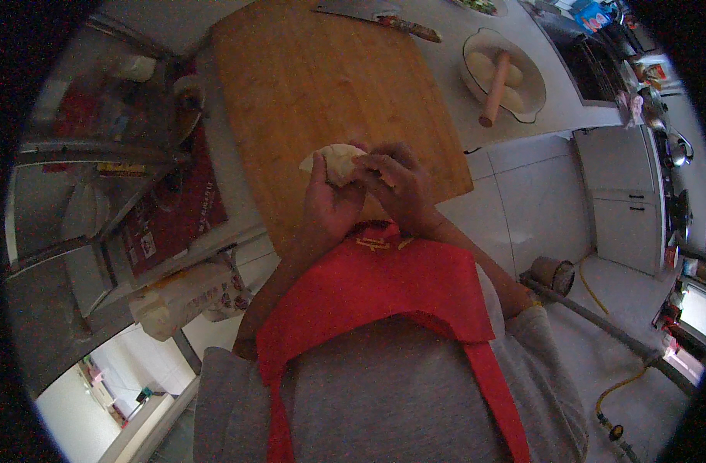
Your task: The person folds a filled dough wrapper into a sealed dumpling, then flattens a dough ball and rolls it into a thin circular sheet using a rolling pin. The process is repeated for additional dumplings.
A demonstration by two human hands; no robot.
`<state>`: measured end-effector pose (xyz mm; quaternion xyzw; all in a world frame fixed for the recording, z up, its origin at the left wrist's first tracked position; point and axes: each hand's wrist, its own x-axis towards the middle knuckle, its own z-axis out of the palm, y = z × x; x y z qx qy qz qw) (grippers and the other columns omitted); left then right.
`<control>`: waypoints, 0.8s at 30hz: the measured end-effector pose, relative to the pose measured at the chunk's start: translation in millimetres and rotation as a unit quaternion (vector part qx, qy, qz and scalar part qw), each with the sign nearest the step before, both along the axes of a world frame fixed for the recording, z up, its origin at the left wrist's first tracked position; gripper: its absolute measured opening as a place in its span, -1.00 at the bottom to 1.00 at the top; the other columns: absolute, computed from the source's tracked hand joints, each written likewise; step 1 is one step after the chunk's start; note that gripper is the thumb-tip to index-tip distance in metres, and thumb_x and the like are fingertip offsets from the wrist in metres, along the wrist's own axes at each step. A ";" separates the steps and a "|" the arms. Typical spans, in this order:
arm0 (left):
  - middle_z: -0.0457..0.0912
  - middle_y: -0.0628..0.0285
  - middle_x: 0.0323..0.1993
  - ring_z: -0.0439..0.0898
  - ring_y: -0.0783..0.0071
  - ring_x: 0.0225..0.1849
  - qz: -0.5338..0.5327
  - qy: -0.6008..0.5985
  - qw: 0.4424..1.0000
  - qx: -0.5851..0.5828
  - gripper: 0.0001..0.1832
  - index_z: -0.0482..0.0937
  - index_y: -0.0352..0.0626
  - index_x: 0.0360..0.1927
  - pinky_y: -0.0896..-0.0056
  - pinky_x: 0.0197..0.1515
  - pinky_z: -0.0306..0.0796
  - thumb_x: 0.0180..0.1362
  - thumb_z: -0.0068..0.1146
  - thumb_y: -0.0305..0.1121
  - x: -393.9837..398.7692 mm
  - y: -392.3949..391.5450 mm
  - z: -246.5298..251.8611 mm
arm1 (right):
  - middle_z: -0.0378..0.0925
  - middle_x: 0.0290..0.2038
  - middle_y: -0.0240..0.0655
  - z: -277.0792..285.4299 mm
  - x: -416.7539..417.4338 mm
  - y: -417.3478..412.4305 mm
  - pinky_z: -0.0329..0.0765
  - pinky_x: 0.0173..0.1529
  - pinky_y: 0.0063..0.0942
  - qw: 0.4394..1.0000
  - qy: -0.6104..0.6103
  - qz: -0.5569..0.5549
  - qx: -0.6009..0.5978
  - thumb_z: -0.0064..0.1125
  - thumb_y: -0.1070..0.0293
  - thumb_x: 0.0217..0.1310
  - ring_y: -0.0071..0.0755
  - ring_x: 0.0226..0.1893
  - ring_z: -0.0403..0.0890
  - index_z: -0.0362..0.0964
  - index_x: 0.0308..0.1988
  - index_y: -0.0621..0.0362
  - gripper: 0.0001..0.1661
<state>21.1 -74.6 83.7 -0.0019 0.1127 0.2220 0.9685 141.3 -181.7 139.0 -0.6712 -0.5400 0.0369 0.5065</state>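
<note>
A pale piece of dough (338, 161) is held up between my two hands over the near part of a wooden board (329, 87). My left hand (332, 202) cups it from below, with the thumb up along its near side. At the dough's right edge, the fingers of my right hand (396, 179) pinch together on it. Whether the dough encloses anything cannot be seen. At the board's far edge lies a cleaver (382, 20) with a patterned handle.
Right of the board, a white enamel basin (471, 49) contains several dough balls (482, 66), with a wooden rolling pin (496, 92) across it. A dish of chopped greens (481, 4) sits beyond. A red box (168, 214) is at left. My red apron (376, 283) hangs below.
</note>
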 end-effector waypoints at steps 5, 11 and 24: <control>0.60 0.03 0.16 0.59 0.15 0.20 -0.015 -0.032 0.998 -0.052 -0.42 0.45 -0.21 0.25 0.08 0.34 0.48 0.57 -0.23 0.11 -8.0 -0.8 12.4 | 0.63 -0.15 -0.24 1.9 1.4 -3.0 0.68 -0.08 -0.30 0.999 -0.028 -0.008 -0.034 0.45 0.41 0.22 -0.25 -0.11 0.71 0.67 0.00 0.05 -0.68; 0.63 0.04 0.17 0.61 0.13 0.22 0.081 0.068 0.994 -0.041 -0.47 0.48 -0.17 0.23 0.05 0.29 0.54 0.54 -0.10 0.09 4.4 1.9 -3.6 | 0.60 -0.10 -0.39 -13.6 41.0 -13.3 0.63 -0.06 -0.38 0.916 0.361 0.112 -0.131 0.42 0.42 0.26 -0.49 -0.11 0.63 0.53 0.21 0.07 -0.48; 0.60 0.02 0.17 0.60 0.10 0.23 -0.039 -0.005 0.999 0.008 -0.46 0.44 -0.26 0.26 0.09 0.31 0.54 0.52 -0.02 0.03 1.2 -6.7 15.8 | 0.54 0.22 -0.22 -23.4 19.7 6.1 0.53 0.26 -0.31 0.886 0.428 0.145 -0.107 0.48 0.16 0.22 -0.31 0.17 0.58 0.34 0.35 0.21 -0.18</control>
